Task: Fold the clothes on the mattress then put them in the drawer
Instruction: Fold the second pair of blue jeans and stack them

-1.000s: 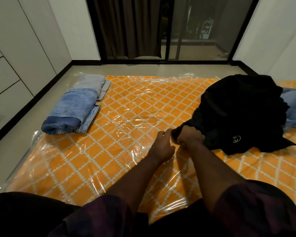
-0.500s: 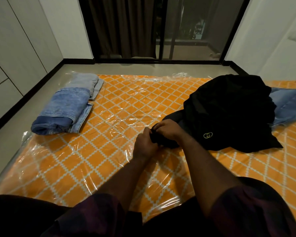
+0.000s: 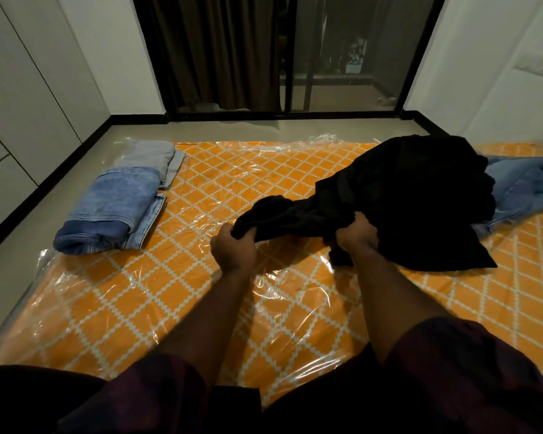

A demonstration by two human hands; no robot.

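Observation:
A crumpled black garment point(image 3: 414, 195) lies on the right half of the orange patterned mattress point(image 3: 176, 296), which is wrapped in clear plastic. My left hand point(image 3: 234, 247) grips one bunched end of the black cloth, lifted a little off the mattress. My right hand point(image 3: 356, 234) grips the same garment further right, near its lower edge. Folded blue jeans point(image 3: 110, 211) lie at the left edge, with a folded grey-blue piece point(image 3: 151, 158) behind them. An unfolded light blue denim piece point(image 3: 521, 186) sticks out from under the black garment at the far right.
White cabinet fronts with drawer seams point(image 3: 16, 126) line the left wall beyond a strip of grey floor point(image 3: 10, 261). A dark sliding glass door with a curtain point(image 3: 220, 51) stands behind the mattress. A white wall point(image 3: 499, 73) closes the right side.
My hands, close together on one spot of the black garment before, have moved apart: the left pulled a bunched end out to the left, the right stayed by the pile.

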